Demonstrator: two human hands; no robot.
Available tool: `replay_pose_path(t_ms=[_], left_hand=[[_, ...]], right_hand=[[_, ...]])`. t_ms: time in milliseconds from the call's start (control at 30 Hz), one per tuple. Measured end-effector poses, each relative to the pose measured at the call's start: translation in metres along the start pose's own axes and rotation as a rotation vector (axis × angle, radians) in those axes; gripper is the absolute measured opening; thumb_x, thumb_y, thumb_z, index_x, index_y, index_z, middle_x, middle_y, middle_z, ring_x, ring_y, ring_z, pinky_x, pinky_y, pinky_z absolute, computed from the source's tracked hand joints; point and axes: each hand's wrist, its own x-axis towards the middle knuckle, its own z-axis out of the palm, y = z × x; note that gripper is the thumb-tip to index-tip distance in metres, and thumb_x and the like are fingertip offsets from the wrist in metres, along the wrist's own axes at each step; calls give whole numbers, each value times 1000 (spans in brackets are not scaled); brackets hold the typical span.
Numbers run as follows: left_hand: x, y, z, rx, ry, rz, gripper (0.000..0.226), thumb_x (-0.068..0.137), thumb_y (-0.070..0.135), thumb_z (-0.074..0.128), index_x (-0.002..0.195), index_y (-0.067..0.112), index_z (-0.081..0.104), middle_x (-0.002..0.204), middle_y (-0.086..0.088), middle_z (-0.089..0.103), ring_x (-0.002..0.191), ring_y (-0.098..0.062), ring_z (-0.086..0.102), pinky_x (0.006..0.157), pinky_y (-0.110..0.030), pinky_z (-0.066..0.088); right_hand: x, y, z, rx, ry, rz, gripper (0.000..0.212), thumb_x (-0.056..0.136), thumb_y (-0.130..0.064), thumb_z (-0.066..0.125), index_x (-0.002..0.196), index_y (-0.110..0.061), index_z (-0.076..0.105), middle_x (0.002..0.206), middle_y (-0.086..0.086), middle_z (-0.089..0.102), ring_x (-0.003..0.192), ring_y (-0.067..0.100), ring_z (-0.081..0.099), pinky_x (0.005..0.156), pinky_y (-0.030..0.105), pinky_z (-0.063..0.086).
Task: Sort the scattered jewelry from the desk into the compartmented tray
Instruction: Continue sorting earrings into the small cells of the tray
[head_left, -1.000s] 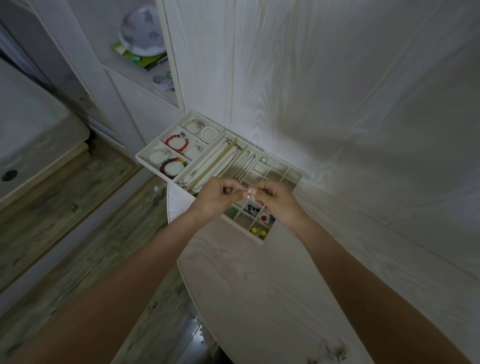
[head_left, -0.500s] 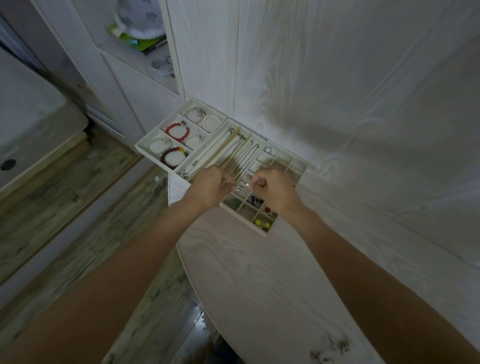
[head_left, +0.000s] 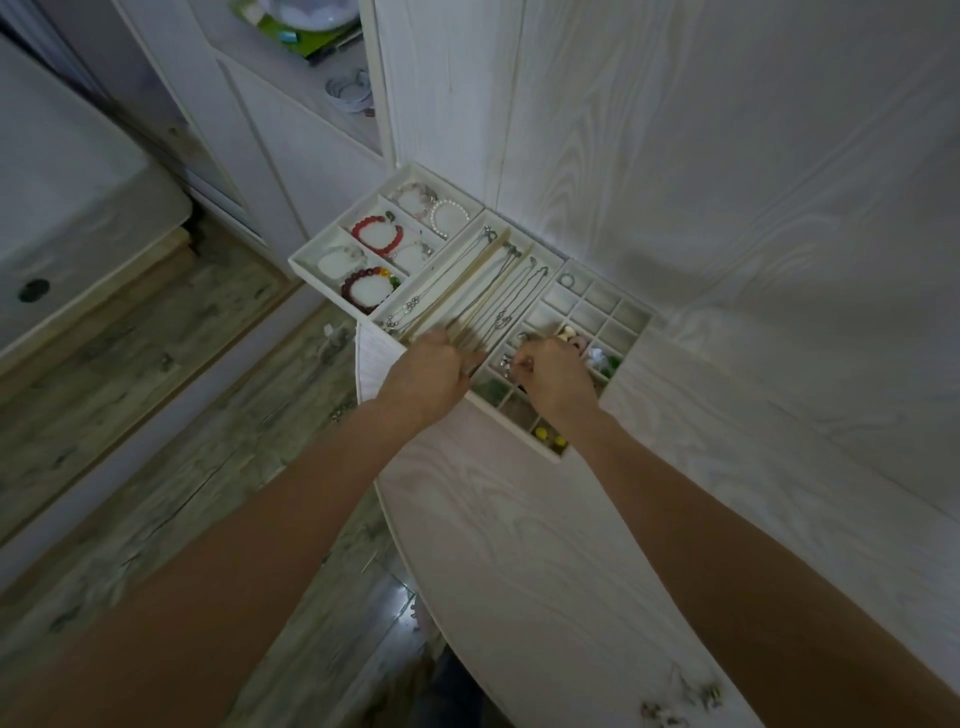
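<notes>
Jewelry tray (head_left: 311, 257) sits at the far left corner of the pale wood-grain worktop (head_left: 545, 545), its long axis running from the far left down toward the near right, with its far-left end hanging past the worktop edge over the floor. Both hands reach over its near side. The left hand (head_left: 426, 376) is curled, knuckles up, over the near ends of the long necklace slots; whether its grip holds anything I cannot tell. The right hand (head_left: 556, 382) hovers over the grid of small square cells, fingertips (head_left: 522, 361) pinched together on something tiny and silvery that is too small to name.

Outward from the hands, thin chains (head_left: 511, 296) lie stretched along the long slots, crosswise to the tray's length. Beyond them, in the wider compartments, a red bead bracelet (head_left: 376, 235) lies flat, a dark red one with coloured beads (head_left: 366, 288) nearer, and a white pearl bracelet (head_left: 449, 218) farther back. Two yellow pieces (head_left: 549, 435) rest in the nearest small cell.

A few small metal pieces (head_left: 680, 699) lie loose at the near edge of the worktop, well apart from the tray.
</notes>
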Motion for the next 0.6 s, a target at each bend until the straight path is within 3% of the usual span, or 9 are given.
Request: replay_pose_path(t_ms=[167, 267, 367, 467, 600], left_hand=[[4, -1, -2, -10, -11, 18, 45, 91, 11, 54, 134, 25, 51, 124, -24, 46, 124, -33, 43, 97, -37, 44], [5, 1, -5, -4, -16, 11, 44, 91, 11, 55, 132, 25, 53, 131, -24, 42, 126, -33, 42, 99, -37, 43], [6, 3, -7, 14, -22, 15, 44, 91, 12, 55, 133, 24, 52, 132, -25, 42, 126, -32, 41, 101, -38, 42], [6, 4, -9, 21, -32, 4, 46, 91, 9, 56, 134, 25, 51, 134, -22, 39, 123, -31, 43, 101, -38, 42], [5, 5, -11, 32, -39, -6, 50, 92, 3, 52, 135, 26, 49, 133, -20, 38, 121, -32, 43, 101, -39, 42]], right_hand=[[3, -6, 1, -92, -12, 91, 9, 90, -9, 58, 83, -8, 64, 86, 11, 65, 78, 25, 63, 68, 34, 53], [1, -10, -1, -157, 2, 114, 9, 92, -12, 55, 93, -8, 63, 84, 9, 63, 79, 24, 61, 70, 35, 53], [0, -14, -4, -249, -1, 116, 12, 94, -10, 50, 100, -7, 60, 78, 7, 53, 72, 21, 45, 62, 31, 43], [1, -17, -5, -288, -15, 122, 15, 96, -9, 49, 106, -4, 58, 86, 10, 59, 74, 20, 37, 63, 31, 40], [1, -18, -5, -266, -27, 122, 14, 95, -7, 49, 106, -4, 59, 87, 9, 57, 74, 20, 41, 64, 31, 41]])
